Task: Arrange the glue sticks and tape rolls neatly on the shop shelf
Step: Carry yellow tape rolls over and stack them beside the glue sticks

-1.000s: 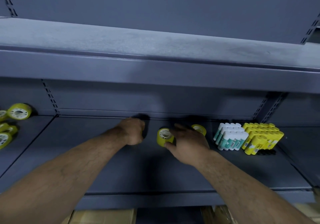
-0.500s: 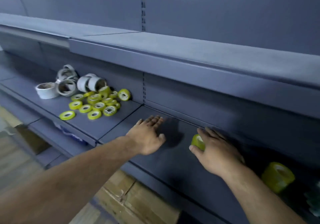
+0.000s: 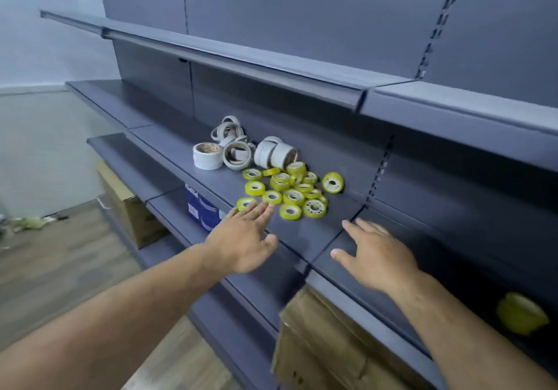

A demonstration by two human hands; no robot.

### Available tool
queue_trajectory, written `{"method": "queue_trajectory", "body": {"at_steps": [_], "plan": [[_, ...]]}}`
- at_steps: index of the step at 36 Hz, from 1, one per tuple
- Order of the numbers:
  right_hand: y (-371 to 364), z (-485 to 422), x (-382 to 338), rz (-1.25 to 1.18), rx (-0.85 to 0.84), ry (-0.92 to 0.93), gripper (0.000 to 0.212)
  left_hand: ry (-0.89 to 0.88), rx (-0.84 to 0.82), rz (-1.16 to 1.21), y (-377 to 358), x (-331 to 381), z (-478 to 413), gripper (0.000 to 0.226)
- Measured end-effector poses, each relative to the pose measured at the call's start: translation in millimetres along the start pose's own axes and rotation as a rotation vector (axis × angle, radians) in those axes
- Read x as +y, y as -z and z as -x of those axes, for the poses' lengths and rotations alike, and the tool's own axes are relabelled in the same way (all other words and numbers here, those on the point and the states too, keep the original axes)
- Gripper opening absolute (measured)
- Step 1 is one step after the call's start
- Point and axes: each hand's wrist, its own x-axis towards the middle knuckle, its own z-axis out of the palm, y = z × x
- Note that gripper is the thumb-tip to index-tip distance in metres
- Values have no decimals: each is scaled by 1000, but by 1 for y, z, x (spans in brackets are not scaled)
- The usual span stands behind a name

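here, the left hand (image 3: 241, 243) reaches palm-down with straight fingers, tips at the nearest of the yellow tape rolls (image 3: 287, 190) on the shelf (image 3: 302, 238); the right hand (image 3: 377, 258) hovers splayed, empty, near the shelf seam; white tape rolls (image 3: 241, 151) sit behind the yellow.

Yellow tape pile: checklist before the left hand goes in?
1. Left hand free: ok. Open, fingers straight, holding nothing.
2. Left fingertips touching the nearest of the yellow tape rolls: cannot tell. They overlap its edge in this view.
3. Right hand free: ok. Open over the shelf, holding nothing.
4. Yellow tape rolls tidy: not ok. Scattered, most flat, some on edge.
5. White tape rolls tidy: not ok. Loose heap behind the yellow ones.
6. All yellow rolls together: not ok. A stray yellow roll sits far right, blurred.
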Motion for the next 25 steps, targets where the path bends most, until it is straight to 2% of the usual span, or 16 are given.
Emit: {"method": "queue_trajectory", "body": {"at_steps": [4,9,13,18,25], "plan": [[-5,-29,-50,3,-25,12,78,51,-34,20,13,-63,0,81],[-7,-61,-75,42,-52,16,75,59,-55,39,20,-102,-17,71],[-6,-86,-79,58,-61,-14,67,74,-58,55,21,-117,-38,68],[-13,-127,-72,65,-38,-52,37,120,-63,55,33,-126,-66,62],[-28,-167,-62,-12,-17,-118,31,117,-8,-32,37,-129,-118,53]]}}
